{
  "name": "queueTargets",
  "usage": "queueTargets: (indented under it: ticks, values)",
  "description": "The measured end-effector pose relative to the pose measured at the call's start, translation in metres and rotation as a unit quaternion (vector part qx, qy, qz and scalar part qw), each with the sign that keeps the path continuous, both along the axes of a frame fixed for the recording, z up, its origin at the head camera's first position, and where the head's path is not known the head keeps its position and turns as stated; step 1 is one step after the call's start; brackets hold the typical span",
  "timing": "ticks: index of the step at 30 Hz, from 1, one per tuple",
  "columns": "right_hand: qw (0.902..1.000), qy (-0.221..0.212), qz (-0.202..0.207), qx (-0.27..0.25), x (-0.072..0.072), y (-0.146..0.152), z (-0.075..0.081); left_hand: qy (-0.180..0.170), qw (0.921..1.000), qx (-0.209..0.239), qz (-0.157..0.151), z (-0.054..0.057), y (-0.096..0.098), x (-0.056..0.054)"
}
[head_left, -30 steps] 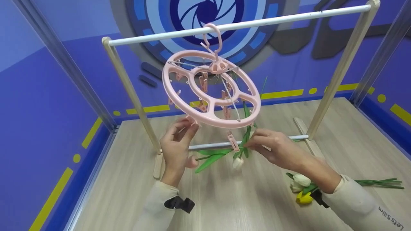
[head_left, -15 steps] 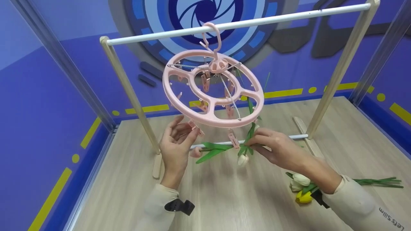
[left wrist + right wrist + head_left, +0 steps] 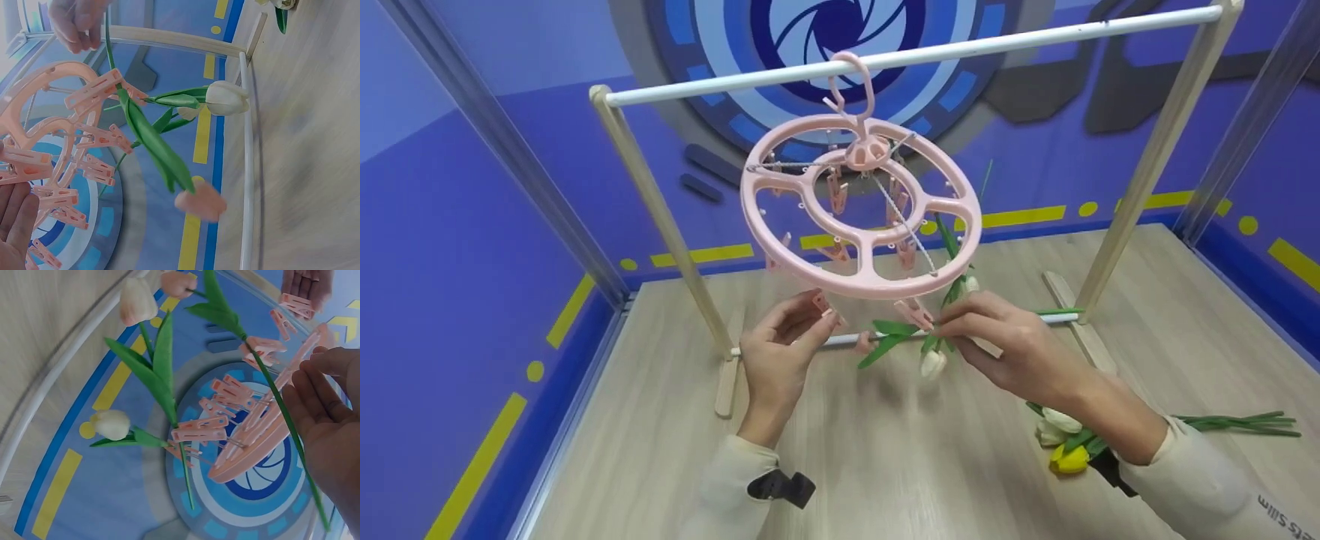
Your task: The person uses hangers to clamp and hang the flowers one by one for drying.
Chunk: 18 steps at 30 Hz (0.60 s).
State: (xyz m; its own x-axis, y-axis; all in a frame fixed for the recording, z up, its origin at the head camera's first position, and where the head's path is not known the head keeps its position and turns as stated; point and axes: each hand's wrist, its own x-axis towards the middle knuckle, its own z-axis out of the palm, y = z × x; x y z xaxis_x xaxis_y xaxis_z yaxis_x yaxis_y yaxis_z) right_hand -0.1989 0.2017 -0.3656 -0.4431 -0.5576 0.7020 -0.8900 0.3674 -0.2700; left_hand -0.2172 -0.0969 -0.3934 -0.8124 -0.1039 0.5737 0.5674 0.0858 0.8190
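Observation:
A pink round clip hanger (image 3: 877,289) hangs from a white rail, clothespins dangling below its rings. My left hand (image 3: 780,352) pinches one empty clothespin (image 3: 25,164) between thumb and fingers. My right hand (image 3: 1005,341) is beside another clothespin (image 3: 915,313), its fingers loosely extended in the right wrist view along the green stem of a pink tulip (image 3: 179,284). That tulip's stem is in a clothespin (image 3: 93,93) and its bloom (image 3: 201,201) sticks out sideways. A white tulip (image 3: 934,365) and a second white tulip (image 3: 111,424) also hang from clips, blooms down.
The wooden stand's posts (image 3: 649,202) flank the hanger, with the white top rail (image 3: 997,49) above and a low white bar (image 3: 840,341) behind my hands. White tulips (image 3: 1054,427) and a yellow tulip (image 3: 1069,459) lie on the table under my right forearm.
The hanger has turned, carrying the pink tulip's bloom right and away. My left hand has moved slightly right, with the clothespin between its fingers. The right hand stays nearly in place.

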Motion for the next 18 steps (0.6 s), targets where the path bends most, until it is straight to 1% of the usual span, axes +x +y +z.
queueTargets:
  ticks: [4, 7, 11, 15, 18]
  values:
    - [0.9995, -0.005, 0.030, -0.001, 0.002, 0.002, 0.000, -0.003, 0.9999, -0.007, -0.010, -0.002, 0.003, 0.001]
    - [0.9993, -0.019, 0.031, 0.009, 0.002, 0.007, -0.004, -0.011, 0.9997, -0.009, -0.019, -0.004, 0.005, 0.004]
    - [0.9995, -0.022, 0.015, 0.017, 0.000, 0.019, -0.012, -0.021, 0.9993, -0.012, -0.030, -0.006, 0.008, 0.005]
    - [0.9992, -0.026, -0.013, 0.028, -0.001, 0.035, -0.019, -0.022, 0.9991, -0.012, -0.034, -0.007, 0.011, 0.006]
    - [0.9974, -0.043, -0.039, 0.043, 0.000, 0.049, -0.023, -0.022, 0.9990, -0.012, -0.036, -0.008, 0.014, 0.007]
